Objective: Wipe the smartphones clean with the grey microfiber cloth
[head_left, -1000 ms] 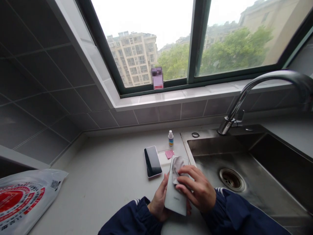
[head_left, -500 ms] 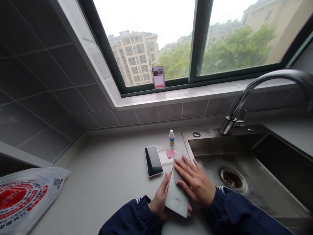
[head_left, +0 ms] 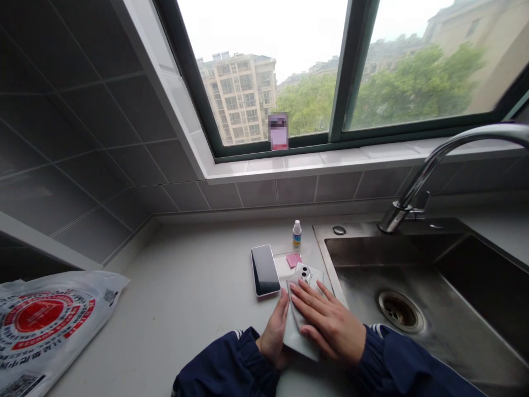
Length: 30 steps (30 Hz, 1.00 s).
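Well left of the sink (head_left: 363, 284), a white plastic bag (head_left: 88, 314) carries a red disc (head_left: 39, 317), red and black Chinese characters around it, too small and slanted to read surely, and 2 QR codes (head_left: 109, 296). Just left of the sink, a small bottle (head_left: 297, 233) has a blue-and-yellow label (head_left: 296, 239), its print too tiny to read. Behind and left of the sink, a card (head_left: 279, 132) at the window is pixelated, unreadable.
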### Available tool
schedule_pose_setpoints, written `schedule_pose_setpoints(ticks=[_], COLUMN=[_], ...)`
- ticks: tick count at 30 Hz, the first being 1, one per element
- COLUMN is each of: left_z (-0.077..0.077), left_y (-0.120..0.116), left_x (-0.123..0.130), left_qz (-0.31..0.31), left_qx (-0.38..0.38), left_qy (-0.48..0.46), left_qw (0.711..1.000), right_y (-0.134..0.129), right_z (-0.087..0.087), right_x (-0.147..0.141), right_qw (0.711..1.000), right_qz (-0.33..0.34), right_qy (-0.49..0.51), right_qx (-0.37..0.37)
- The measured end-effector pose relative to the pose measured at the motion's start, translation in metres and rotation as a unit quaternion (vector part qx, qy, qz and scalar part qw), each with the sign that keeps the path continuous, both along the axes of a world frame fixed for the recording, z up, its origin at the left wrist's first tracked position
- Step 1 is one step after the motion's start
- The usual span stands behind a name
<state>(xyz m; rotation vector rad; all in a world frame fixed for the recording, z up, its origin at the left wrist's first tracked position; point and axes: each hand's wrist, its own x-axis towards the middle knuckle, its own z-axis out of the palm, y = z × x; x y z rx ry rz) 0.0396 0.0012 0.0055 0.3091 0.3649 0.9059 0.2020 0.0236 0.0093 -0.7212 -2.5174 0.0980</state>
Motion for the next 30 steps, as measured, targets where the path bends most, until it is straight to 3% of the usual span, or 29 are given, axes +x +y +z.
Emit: schedule_pose_setpoints(ticks=[2, 6, 8, 13, 18, 23, 30], left_z=[-0.001, -0.004, -0.005, -0.004, -0.010, -0.013, -0.012], left_y=[-0.001, -0.004, -0.006, -0.007, -0.006, -0.009, -0.011], left_x=[0.000, -0.004, -0.006, -0.004, 0.002, -0.001, -0.001], left_qz=[-0.017, -0.131, -0.156, -0.130, 0.002, -0.102, -0.063], left_qx=[0.011, 0.067, 0.089, 0.074, 0.068, 0.080, 0.147], left_qy=[0.022, 0.072, 0.081, 0.078, 0.037, 0.092, 0.093], left_qw=[1.000, 0.986, 0.980, 0.986, 0.997, 0.987, 0.983], right_y=[0.003, 0.013, 0.015, 0.009, 0.002, 0.007, 0.012], right_z=[0.001, 0.003, 0.003, 0.004, 0.007, 0.007, 0.007], right_x=[0.003, 0.012, 0.015, 0.010, 0.002, 0.008, 0.011], right_qw=[1.000, 0.998, 0.995, 0.998, 1.000, 0.998, 0.989], right_qz=[-0.013, -0.067, -0.092, -0.065, -0.003, -0.048, -0.123], right_qy=[0.000, 0.008, 0.026, 0.002, -0.001, 0.023, 0.062], right_qx=[0.004, 0.020, 0.030, 0.024, 0.007, 0.020, 0.052])
